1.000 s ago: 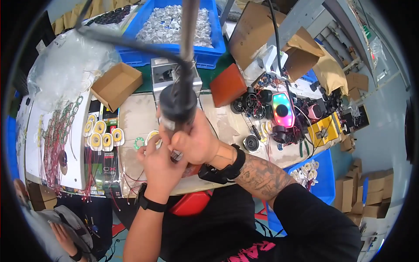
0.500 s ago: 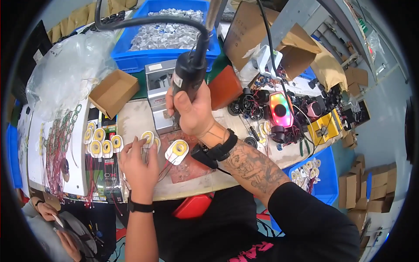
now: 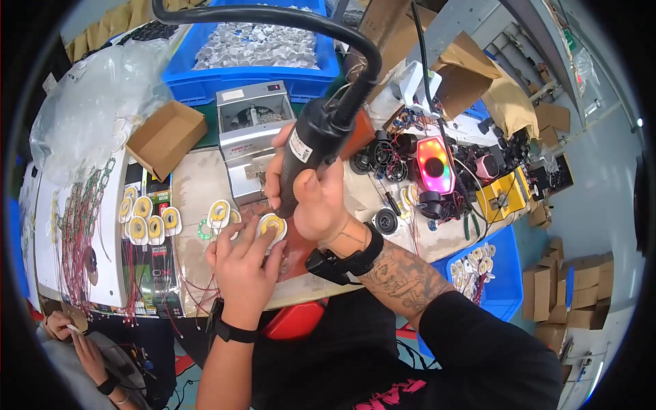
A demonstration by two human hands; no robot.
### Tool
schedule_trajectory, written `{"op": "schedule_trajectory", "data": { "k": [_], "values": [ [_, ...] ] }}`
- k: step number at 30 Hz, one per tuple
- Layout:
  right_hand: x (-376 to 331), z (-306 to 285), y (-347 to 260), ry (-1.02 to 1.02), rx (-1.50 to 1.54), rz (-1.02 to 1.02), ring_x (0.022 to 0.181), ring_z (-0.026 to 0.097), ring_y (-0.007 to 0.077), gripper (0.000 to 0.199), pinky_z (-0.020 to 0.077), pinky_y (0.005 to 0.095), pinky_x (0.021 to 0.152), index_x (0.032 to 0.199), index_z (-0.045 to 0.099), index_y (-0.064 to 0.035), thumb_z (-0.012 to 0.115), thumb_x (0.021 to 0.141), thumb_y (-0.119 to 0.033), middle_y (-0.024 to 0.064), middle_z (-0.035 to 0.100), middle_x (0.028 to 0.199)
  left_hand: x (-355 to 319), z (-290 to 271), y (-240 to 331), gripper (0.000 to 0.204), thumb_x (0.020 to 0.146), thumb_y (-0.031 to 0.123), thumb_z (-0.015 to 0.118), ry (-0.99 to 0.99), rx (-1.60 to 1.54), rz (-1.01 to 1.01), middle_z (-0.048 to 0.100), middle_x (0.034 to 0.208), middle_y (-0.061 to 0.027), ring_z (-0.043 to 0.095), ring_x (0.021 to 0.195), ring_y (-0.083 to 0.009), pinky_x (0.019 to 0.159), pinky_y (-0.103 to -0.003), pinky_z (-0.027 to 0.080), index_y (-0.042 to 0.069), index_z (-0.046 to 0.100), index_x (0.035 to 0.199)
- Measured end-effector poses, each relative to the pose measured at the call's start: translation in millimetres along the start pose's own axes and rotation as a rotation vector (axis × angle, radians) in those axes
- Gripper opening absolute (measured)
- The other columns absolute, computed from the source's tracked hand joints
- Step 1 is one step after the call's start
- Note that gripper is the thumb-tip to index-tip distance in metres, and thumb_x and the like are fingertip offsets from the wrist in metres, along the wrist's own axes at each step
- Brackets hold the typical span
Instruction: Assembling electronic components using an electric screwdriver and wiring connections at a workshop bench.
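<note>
My right hand (image 3: 320, 208) is wrapped round a black electric screwdriver (image 3: 307, 143), its cable arching up from the top. The tool's lower end is close to a white rounded part with a yellow ring (image 3: 272, 227); whether they touch I cannot tell. My left hand (image 3: 242, 277) steadies this part on the reddish mat (image 3: 298, 251), fingertips on its face and thumb at its edge. Beside the left fingers lies a similar white part (image 3: 219, 213), with another partly covered behind it. Behind the tool stands a grey screw feeder (image 3: 246, 147) with screws in its tray.
Several more ringed parts with red wires (image 3: 138, 229) lie at the left. Farther back are a cardboard box (image 3: 164, 140) and a blue bin (image 3: 253, 75) of white pieces. Speakers, a lit colourful device (image 3: 436, 167) and a yellow block (image 3: 504, 199) crowd the right. Another person's hands (image 3: 82, 348) show at lower left.
My left hand has moved right, from the pair of ringed parts onto the single one. The screwdriver in my right hand has swung right and down, closer to that part.
</note>
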State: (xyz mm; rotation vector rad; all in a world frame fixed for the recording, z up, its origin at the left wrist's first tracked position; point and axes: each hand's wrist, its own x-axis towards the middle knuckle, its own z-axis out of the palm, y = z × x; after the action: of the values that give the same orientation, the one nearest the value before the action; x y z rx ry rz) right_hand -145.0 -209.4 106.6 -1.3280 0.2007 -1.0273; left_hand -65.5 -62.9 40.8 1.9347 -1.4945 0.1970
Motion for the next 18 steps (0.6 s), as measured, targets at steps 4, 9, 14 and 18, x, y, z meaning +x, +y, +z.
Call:
{"op": "schedule_trajectory", "data": {
  "k": [4,9,14,18],
  "values": [
    [-3,-4,6,0.005,0.010,-0.002,0.062,0.057,0.0118,0.082,0.0473,0.0257,0.059,0.126,0.044,-0.0015,0.067,0.089,-0.071,0.0078,0.061,0.075,0,1,1,0.027,0.080,0.027,0.083,0.001,-0.005,-0.005,0.074,0.121,-0.0041,0.062,0.114,-0.0245,0.094,-0.042,0.037,0.019,0.080,0.105],
    [2,-13,12,-0.080,0.057,0.037,0.063,0.056,0.0118,0.079,0.0484,0.0265,0.059,0.125,0.046,-0.0014,0.066,0.090,-0.070,0.0070,0.059,0.075,1,0,0,0.027,0.080,0.028,0.083,-0.022,0.007,-0.016,0.074,0.122,-0.0021,0.062,0.112,-0.0246,0.093,-0.044,0.035,0.020,0.080,0.106],
    [17,0,10,-0.207,0.034,0.143,0.062,0.055,0.0109,0.077,0.0450,0.0257,0.056,0.127,0.047,0.0000,0.065,0.093,-0.067,0.0067,0.060,0.076,-3,-2,-2,0.026,0.080,0.029,0.083,-0.018,0.003,-0.043,0.074,0.122,-0.0009,0.060,0.113,-0.0249,0.092,-0.044,0.034,0.021,0.079,0.104],
    [43,1,5,-0.090,-0.013,-0.145,0.062,0.055,0.0108,0.073,0.0440,0.0252,0.055,0.126,0.047,-0.0006,0.066,0.094,-0.064,0.0069,0.059,0.079,1,-2,3,0.028,0.076,0.024,0.084,-0.011,-0.028,-0.047,0.074,0.125,-0.0040,0.062,0.113,-0.0257,0.094,-0.044,0.034,0.019,0.080,0.103]
  ]
}}
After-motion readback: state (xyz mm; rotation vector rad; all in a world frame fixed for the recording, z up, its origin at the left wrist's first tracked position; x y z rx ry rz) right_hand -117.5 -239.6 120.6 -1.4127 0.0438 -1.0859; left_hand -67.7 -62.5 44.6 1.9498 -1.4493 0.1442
